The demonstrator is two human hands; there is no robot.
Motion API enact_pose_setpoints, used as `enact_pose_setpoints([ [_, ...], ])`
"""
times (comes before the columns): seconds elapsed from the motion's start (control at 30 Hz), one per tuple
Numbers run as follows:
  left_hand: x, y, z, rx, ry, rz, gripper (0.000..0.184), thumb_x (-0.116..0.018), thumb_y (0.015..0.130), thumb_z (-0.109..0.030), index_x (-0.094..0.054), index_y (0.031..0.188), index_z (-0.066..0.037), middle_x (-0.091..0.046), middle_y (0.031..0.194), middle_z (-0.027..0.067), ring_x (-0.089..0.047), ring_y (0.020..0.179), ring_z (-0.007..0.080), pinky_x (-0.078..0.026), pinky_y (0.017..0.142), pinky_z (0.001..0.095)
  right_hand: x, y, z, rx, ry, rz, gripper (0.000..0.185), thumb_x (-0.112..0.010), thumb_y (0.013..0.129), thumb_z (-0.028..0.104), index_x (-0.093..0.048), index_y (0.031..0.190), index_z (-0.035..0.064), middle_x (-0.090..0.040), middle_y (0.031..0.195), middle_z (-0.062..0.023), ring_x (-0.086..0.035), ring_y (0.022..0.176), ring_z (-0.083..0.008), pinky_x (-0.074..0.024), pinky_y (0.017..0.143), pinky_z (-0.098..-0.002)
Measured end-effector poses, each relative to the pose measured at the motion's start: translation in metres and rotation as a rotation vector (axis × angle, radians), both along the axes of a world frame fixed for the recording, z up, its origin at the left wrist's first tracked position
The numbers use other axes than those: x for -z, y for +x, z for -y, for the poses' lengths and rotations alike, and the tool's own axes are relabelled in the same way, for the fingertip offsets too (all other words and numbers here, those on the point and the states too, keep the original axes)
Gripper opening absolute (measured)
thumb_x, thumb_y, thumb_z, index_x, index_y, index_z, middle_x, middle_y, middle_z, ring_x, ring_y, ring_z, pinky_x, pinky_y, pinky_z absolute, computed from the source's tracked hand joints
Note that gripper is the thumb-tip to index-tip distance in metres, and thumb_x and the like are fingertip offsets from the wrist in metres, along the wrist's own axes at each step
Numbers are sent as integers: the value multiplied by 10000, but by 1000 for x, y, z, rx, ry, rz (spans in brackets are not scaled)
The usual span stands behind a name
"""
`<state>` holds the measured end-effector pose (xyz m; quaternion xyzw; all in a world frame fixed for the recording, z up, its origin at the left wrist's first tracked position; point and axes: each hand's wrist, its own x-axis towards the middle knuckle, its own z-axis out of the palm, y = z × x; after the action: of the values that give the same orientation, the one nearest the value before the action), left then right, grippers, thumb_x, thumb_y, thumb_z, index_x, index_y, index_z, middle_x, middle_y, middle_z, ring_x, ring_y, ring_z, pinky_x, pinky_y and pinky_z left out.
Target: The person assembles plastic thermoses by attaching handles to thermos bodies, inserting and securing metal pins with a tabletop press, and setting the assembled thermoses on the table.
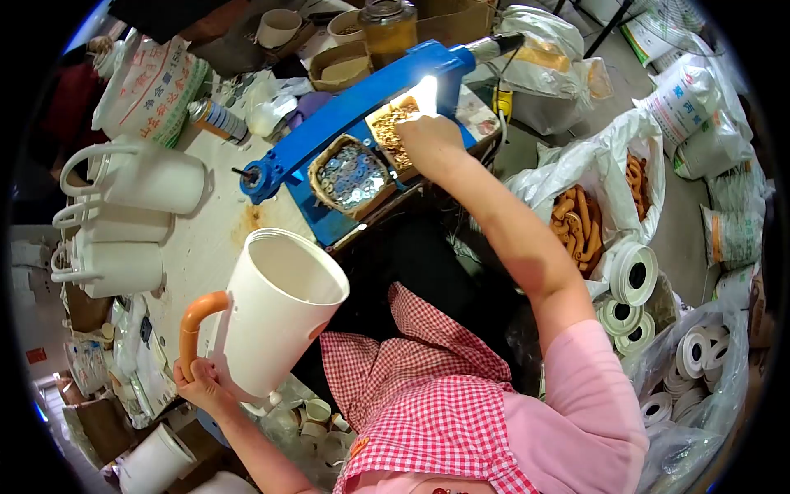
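My left hand [202,389] is closed around the lower end of an orange curved handle [194,323]. The handle sits against the side of a white plastic jug [276,325], which is tilted with its wide open mouth upward. At the box of small brass-coloured screws [387,132], my right hand [429,144] is closed with its fingertips down among them; whatever they pinch is hidden. Beside it stands a tray of silvery washers [352,177]. A blue machine arm [346,115] with a bright lamp runs just behind both containers.
Several white jugs with handles [156,177] stand on the table at left, near a spray can [218,120]. To my right, a white sack [527,185] holds orange handles [576,226]. White ring-shaped parts [634,274] lie below it. Behind the machine is a glass jar [388,33].
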<state>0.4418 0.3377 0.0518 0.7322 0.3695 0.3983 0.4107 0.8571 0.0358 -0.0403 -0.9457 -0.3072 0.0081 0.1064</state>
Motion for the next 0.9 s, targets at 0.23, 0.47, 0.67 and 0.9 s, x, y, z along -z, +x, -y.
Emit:
enact_pose_setpoints([
  [0.23, 2, 1, 1, -7, -69, 74, 139, -679, 875, -103, -557, 893, -39, -499, 640, -27, -404, 538, 34, -316, 500, 188, 0, 20, -3, -71, 62, -192, 100, -694, 770, 134, -735, 853, 96, -730, 890, -115, -711, 866, -295, -551, 789, -419],
  [0.47, 13, -6, -4, 58, -83, 149, 161, -704, 896, -101, -561, 923, -33, -469, 653, -28, -378, 548, 39, -305, 514, 201, 7, 14, 0, -51, 308, -84, 130, -688, 796, 136, -727, 917, 109, -733, 877, -104, -716, 828, -275, -551, 753, -399],
  [0.67, 18, -9, -2, -1, -99, 155, 126, -672, 807, -15, -587, 900, -19, -531, 678, -14, -421, 554, 37, -327, 516, 179, -12, -18, -2, 47, 827, -260, 119, -742, 828, 87, -693, 915, 22, -710, 835, -48, -677, 769, -135, -527, 709, -280],
  [0.9, 19, -16, 0, 0, -156, 129, 258, -757, 692, -35, -608, 903, -19, -564, 824, -18, -511, 706, 78, -434, 643, 209, -99, -52, -90, -222, 1216, -628, 192, -770, 794, -53, -658, 941, 1, -702, 923, -47, -674, 866, -109, -549, 812, -243],
])
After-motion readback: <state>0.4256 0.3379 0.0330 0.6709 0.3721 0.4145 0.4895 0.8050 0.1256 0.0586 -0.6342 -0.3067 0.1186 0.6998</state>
